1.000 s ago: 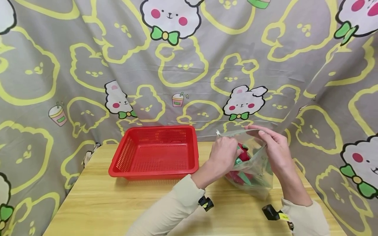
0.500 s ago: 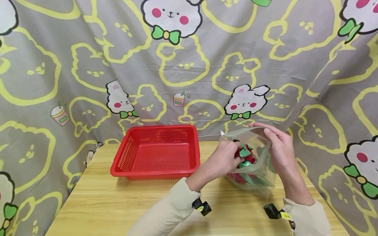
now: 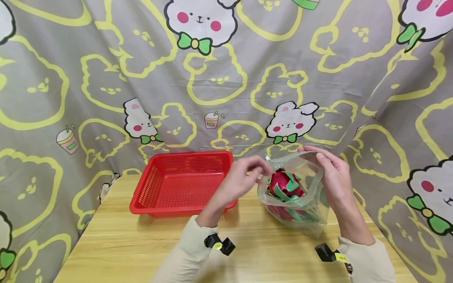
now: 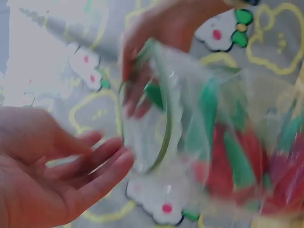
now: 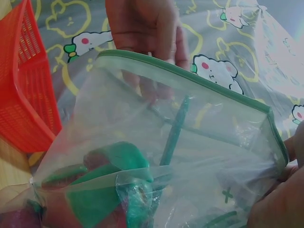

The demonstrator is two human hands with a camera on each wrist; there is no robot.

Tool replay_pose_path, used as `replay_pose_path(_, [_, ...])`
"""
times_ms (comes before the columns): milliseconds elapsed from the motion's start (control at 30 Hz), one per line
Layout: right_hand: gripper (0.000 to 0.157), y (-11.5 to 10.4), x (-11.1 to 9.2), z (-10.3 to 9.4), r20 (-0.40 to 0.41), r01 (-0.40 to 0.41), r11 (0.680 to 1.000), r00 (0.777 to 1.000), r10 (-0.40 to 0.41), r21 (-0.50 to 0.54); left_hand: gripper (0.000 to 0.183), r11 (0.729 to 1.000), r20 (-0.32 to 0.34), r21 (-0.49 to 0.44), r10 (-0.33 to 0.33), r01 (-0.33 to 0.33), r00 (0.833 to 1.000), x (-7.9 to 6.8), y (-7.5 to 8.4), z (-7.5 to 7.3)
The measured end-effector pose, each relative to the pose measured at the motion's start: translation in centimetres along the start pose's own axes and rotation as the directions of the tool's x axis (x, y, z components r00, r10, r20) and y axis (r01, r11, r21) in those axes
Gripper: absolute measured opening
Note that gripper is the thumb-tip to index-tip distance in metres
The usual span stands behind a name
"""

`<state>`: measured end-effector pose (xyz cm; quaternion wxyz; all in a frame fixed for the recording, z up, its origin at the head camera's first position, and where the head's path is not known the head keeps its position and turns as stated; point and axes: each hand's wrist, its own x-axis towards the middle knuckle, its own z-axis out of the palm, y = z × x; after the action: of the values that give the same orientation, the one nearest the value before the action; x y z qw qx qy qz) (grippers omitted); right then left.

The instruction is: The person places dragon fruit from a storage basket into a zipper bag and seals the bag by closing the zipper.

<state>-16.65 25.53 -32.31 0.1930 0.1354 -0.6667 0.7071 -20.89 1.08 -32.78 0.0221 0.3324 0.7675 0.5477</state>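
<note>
A clear zip bag (image 3: pixel 316 220) with a green rim stands on the table with its mouth spread. Inside lies a dragon fruit (image 3: pixel 284 184), red with green scales, above more red and green seen through the plastic. My right hand (image 3: pixel 334 173) pinches the bag's rim between thumb and fingers on the right side. At the left of the mouth is my left hand (image 3: pixel 244 177), holding nothing, its fingers loosely bent. In the left wrist view its fingertips (image 4: pixel 124 159) are right at the rim of the opening.
To the left, a red perforated basket (image 3: pixel 184 208) sits on the wooden table (image 3: pixel 170 251), with no contents visible. A grey patterned cloth (image 3: pixel 219 86) hangs behind and at both sides. Each sleeve carries a small black camera (image 3: pixel 325 252).
My left hand has come out of the bag's mouth and moved left, without anything in it. The upper dragon fruit now shows fully. My right hand keeps its hold on the rim.
</note>
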Motion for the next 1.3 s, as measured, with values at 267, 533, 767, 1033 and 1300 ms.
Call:
replay_pose_path(267, [0.041, -0.1, 0.7, 0.4, 0.028, -0.022, 1.0, 0.999, 0.022, -0.012, 0.048, 0.999, -0.101, -0.027, 0.034, -0.037, 0.994, 1.6, -4.3, -1.2])
replay_pose_path(533, [0.042, 0.2, 0.8, 0.7, 0.073, -0.048, 0.998, 0.996, 0.046, 0.029, 0.042, 0.992, -0.037, -0.086, 0.094, -0.097, 0.995, 2.8, -6.1, -0.3])
replay_pose_path(767, [0.038, 0.0, 0.9, 0.2, 0.102, -0.033, 0.988, 0.995, 0.017, 0.153, 0.021, 0.991, -0.006, -0.012, 0.131, -0.131, 0.991, 3.4, -4.7, -0.3])
replay_pose_path(1033, [0.038, -0.5, 1.0, -0.4, 0.098, -0.035, 0.986, 0.995, 0.019, 0.163, 0.009, 0.988, -0.042, 0.018, 0.155, -0.155, 0.987, 3.8, -3.9, -0.1])
replay_pose_path(1300, [0.039, 0.1, 0.1, -1.4, 0.082, -0.084, 0.996, 0.993, 0.081, 0.028, 0.006, 0.993, -0.101, -0.014, 0.118, -0.12, 0.988, 3.5, -4.5, 0.0])
